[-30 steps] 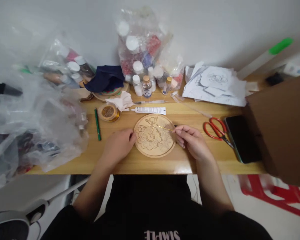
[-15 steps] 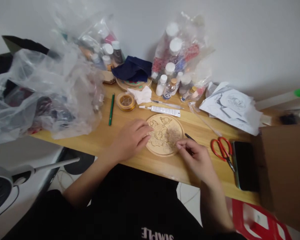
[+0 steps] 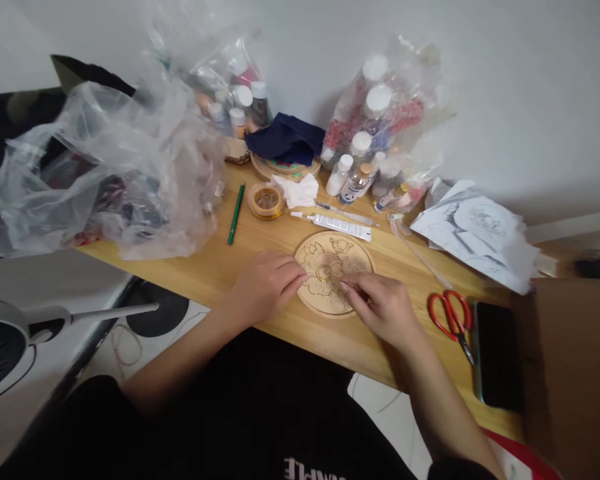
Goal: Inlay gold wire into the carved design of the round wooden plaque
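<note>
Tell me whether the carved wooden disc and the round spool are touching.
Apart: the head view shows bare tabletop between the wooden disc and the spool.

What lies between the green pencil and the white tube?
In the head view, a spool of gold-coloured wire lies between the green pencil and the tube.

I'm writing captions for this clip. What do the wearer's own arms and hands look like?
The left hand and right hand are ungloved, the wrists bare. Black sleeves leave the forearms uncovered; the black top has white lettering.
</note>
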`<state>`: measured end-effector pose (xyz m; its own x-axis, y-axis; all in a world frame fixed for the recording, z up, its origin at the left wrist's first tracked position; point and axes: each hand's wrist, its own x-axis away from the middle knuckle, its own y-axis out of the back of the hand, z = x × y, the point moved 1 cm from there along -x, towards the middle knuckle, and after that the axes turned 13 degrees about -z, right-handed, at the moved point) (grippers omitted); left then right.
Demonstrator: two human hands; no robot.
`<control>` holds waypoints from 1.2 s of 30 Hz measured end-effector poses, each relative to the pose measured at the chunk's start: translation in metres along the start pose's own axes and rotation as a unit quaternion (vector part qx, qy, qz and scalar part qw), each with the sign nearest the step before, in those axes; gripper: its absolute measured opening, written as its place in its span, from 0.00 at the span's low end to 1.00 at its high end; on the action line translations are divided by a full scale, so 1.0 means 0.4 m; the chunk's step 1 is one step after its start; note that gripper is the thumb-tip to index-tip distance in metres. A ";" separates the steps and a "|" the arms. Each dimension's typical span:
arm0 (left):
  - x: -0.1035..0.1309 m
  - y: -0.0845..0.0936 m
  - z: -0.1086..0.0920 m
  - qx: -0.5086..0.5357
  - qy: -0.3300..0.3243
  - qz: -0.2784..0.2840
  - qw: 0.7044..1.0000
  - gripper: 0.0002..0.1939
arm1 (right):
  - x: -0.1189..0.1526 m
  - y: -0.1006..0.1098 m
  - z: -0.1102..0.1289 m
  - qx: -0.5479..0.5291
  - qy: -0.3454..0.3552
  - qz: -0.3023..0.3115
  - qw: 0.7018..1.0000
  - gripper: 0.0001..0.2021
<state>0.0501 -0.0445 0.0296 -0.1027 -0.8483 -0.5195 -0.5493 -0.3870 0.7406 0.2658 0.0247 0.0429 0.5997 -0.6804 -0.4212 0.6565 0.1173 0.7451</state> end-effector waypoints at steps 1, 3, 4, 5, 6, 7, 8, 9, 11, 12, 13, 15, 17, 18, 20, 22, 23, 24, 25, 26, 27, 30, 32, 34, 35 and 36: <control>0.002 -0.005 0.000 0.001 0.002 -0.016 1.000 0.16 | 0.006 -0.004 0.000 -0.001 0.001 -0.012 1.000 0.09; 0.007 -0.019 0.001 0.001 0.008 -0.042 0.999 0.16 | 0.014 -0.009 -0.001 -0.009 -0.007 -0.021 1.000 0.09; 0.011 -0.028 0.003 0.000 0.009 -0.056 0.998 0.16 | 0.016 -0.011 -0.003 -0.013 -0.014 -0.021 1.000 0.09; 0.015 -0.037 0.006 0.000 0.009 -0.068 0.998 0.16 | 0.017 -0.011 -0.006 -0.018 -0.023 -0.019 0.999 0.09; 0.019 -0.047 0.009 0.002 0.005 -0.079 0.997 0.16 | 0.017 -0.011 -0.009 -0.020 -0.033 -0.017 0.999 0.09; 0.022 -0.055 0.011 0.008 0.000 -0.087 0.996 0.16 | 0.018 -0.009 -0.012 -0.021 -0.043 -0.017 0.999 0.08; 0.025 -0.062 0.014 0.017 -0.006 -0.089 0.996 0.15 | 0.018 -0.008 -0.015 -0.021 -0.051 -0.019 0.998 0.08; 0.026 -0.068 0.017 0.029 -0.011 -0.089 0.996 0.15 | 0.018 -0.006 -0.017 -0.020 -0.058 -0.022 0.998 0.08; 0.025 -0.073 0.020 0.052 -0.011 -0.081 0.995 0.14 | 0.019 -0.005 -0.020 -0.023 -0.071 -0.021 0.997 0.09; 0.023 -0.074 0.021 0.061 -0.007 -0.074 0.995 0.14 | 0.020 -0.005 -0.020 -0.027 -0.076 -0.018 0.997 0.09; 0.021 -0.073 0.021 0.069 -0.004 -0.069 0.995 0.14 | 0.020 -0.005 -0.020 -0.032 -0.078 -0.016 0.996 0.09; 0.016 -0.072 0.020 0.080 -0.003 -0.063 0.995 0.15 | 0.022 -0.008 -0.019 -0.039 -0.076 -0.011 0.996 0.10; 0.013 -0.072 0.019 0.085 -0.010 -0.064 0.994 0.17 | 0.023 -0.010 -0.017 -0.038 -0.059 -0.012 0.997 0.10; 0.013 -0.072 0.019 0.087 -0.014 -0.064 0.994 0.17 | 0.023 -0.011 -0.015 -0.033 -0.048 -0.015 0.998 0.10; 0.013 -0.072 0.018 0.085 -0.016 -0.060 0.994 0.18 | 0.023 -0.012 -0.013 -0.025 -0.026 -0.023 0.999 0.09; 0.014 -0.072 0.017 0.078 -0.014 -0.053 0.995 0.20 | 0.023 -0.012 -0.011 -0.020 -0.014 -0.025 0.999 0.09; 0.014 -0.072 0.016 0.073 -0.011 -0.050 0.996 0.20 | 0.023 -0.012 -0.010 -0.018 -0.010 -0.025 0.999 0.09; 0.015 -0.072 0.016 0.068 -0.005 -0.048 0.997 0.20 | 0.023 -0.012 -0.010 -0.017 -0.007 -0.025 1.000 0.09; 0.016 -0.071 0.016 0.065 0.003 -0.048 0.997 0.20 | 0.022 -0.012 -0.009 -0.017 -0.005 -0.026 1.000 0.09; 0.016 -0.071 0.016 0.066 0.012 -0.051 0.996 0.19 | 0.022 -0.011 -0.009 -0.016 -0.007 -0.030 0.999 0.09; 0.016 -0.070 0.016 0.070 0.021 -0.056 0.996 0.17 | 0.023 -0.011 -0.010 -0.014 -0.014 -0.037 0.999 0.08; 0.015 -0.069 0.017 0.093 0.039 -0.074 0.992 0.10 | 0.024 -0.009 -0.013 -0.008 -0.053 -0.050 0.997 0.07; 0.013 -0.069 0.018 0.098 0.045 -0.083 0.991 0.07 | 0.024 -0.009 -0.016 -0.010 -0.074 -0.060 0.995 0.07; 0.012 -0.069 0.019 0.098 0.044 -0.092 0.990 0.05 | 0.023 -0.008 -0.020 -0.016 -0.087 -0.083 0.993 0.06; 0.012 -0.070 0.020 0.098 0.043 -0.095 0.990 0.05 | 0.022 -0.007 -0.023 -0.019 -0.094 -0.098 0.991 0.05; 0.012 -0.070 0.021 0.098 0.041 -0.097 0.990 0.04 | 0.022 -0.006 -0.025 -0.023 -0.104 -0.112 0.988 0.05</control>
<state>0.0582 -0.0346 0.0029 0.0839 -0.7940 -0.6021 -0.7031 -0.4753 0.5289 0.2740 0.0258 0.0322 0.3336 -0.8260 -0.4544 0.7848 -0.0238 0.6193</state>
